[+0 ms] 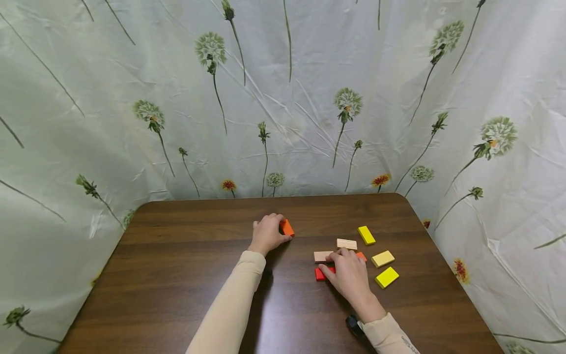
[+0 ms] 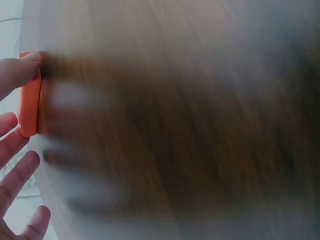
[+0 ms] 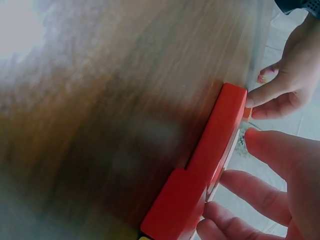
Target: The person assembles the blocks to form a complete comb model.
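Observation:
My left hand (image 1: 267, 233) pinches an orange block (image 1: 288, 228) at the far middle of the table. In the left wrist view, the thumb and fingertips sit at the ends of that orange block (image 2: 31, 105). My right hand (image 1: 349, 275) is over a group of small blocks, its fingers spread and partly hiding them. Around it lie a red block (image 1: 319, 275), a pale wooden block (image 1: 323, 256), a second pale block (image 1: 347, 244) and an orange-red block (image 1: 362, 256). The right wrist view shows two red blocks (image 3: 215, 135) end to end, slightly offset, with fingertips beside them.
To the right of the group lie a yellow block (image 1: 366, 235), a paler yellow block (image 1: 382, 258) and a bright yellow block (image 1: 386, 277). They all rest on a brown wooden table (image 1: 177, 275). A flowered curtain (image 1: 287, 108) hangs behind its far edge.

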